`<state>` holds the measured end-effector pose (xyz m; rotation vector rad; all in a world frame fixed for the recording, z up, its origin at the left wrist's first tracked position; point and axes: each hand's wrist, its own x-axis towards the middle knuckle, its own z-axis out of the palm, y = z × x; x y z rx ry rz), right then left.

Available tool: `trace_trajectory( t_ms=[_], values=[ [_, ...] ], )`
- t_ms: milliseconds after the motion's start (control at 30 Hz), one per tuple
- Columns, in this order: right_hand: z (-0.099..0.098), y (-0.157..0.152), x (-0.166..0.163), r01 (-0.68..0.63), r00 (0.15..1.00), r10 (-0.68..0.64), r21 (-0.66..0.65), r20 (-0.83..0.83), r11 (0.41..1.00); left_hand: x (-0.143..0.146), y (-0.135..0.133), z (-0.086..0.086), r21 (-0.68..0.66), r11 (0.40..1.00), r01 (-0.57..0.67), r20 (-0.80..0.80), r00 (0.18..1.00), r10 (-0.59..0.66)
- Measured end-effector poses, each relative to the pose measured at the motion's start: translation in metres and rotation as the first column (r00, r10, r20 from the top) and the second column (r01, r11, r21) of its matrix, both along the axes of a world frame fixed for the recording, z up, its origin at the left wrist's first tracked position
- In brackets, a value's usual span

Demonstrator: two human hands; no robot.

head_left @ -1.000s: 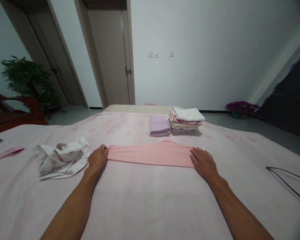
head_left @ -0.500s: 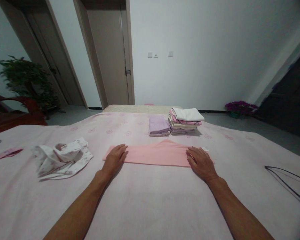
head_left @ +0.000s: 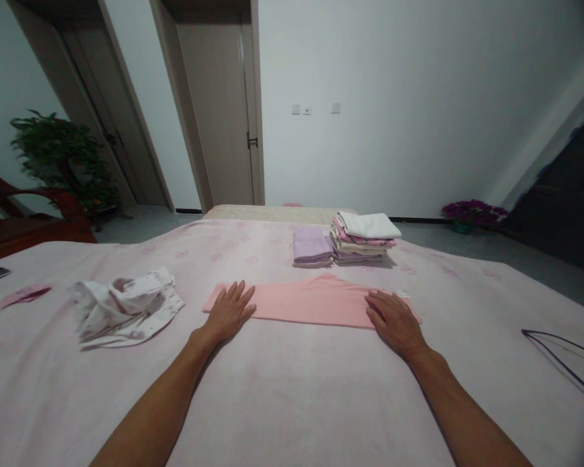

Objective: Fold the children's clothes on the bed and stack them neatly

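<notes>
pink cloth (head_left: 311,301): likely light, soft; hold by ends. my left grip (head_left: 228,316) at nine o'clock and right grip (head_left: 396,320) at three rest open.

No lettering or numbers legible from where I stand. Pink folded cloth (head_left: 370,242) in the stack (head_left: 363,253): dark marks, too small to tell whether letters. White patch (head_left: 403,294) by right end of the salmon-pink garment (head_left: 311,303): any print unreadable. Middle wall plate (head_left: 307,111): small mark, unreadable.

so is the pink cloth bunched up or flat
Flat: the pink cloth lies in a long, smooth strip under the left hand and right hand.
</notes>
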<state>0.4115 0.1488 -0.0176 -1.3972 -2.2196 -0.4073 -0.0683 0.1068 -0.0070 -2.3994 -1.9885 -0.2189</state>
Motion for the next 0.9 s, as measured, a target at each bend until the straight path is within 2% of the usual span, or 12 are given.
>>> trace_trajectory(
  t_ms=[233, 333, 467, 567, 700, 900],
  values=[
    [0.000, -0.003, 0.001, 0.111, 0.994, -0.111, -0.053, 0.012, 0.992, -0.025, 0.006, -0.007, 0.029, 0.994, -0.104, -0.002, 0.995, 0.104],
    [-0.001, -0.004, 0.003, 0.189, 0.982, -0.189, -0.046, 0.005, 0.981, -0.029, 0.004, -0.007, 0.084, 0.981, -0.174, 0.024, 0.985, 0.173],
    [0.000, -0.003, 0.005, 0.252, 0.968, -0.252, 0.001, -0.002, 0.968, -0.032, -0.003, 0.003, 0.191, 0.890, -0.413, 0.042, 0.910, 0.413],
    [0.001, -0.002, 0.007, 0.319, 0.947, -0.318, 0.022, -0.037, 0.947, -0.032, -0.009, 0.012, 0.225, 0.822, -0.522, 0.043, 0.849, 0.527],
    [0.001, -0.001, 0.012, 0.397, 0.913, -0.398, -0.023, -0.087, 0.917, -0.033, -0.011, 0.016, 0.210, 0.801, -0.560, 0.065, 0.826, 0.560],
    [-0.001, 0.000, 0.026, 0.512, 0.837, -0.527, -0.129, -0.147, 0.849, -0.041, -0.006, 0.013, 0.154, 0.806, -0.572, 0.101, 0.820, 0.563]
  ],
)
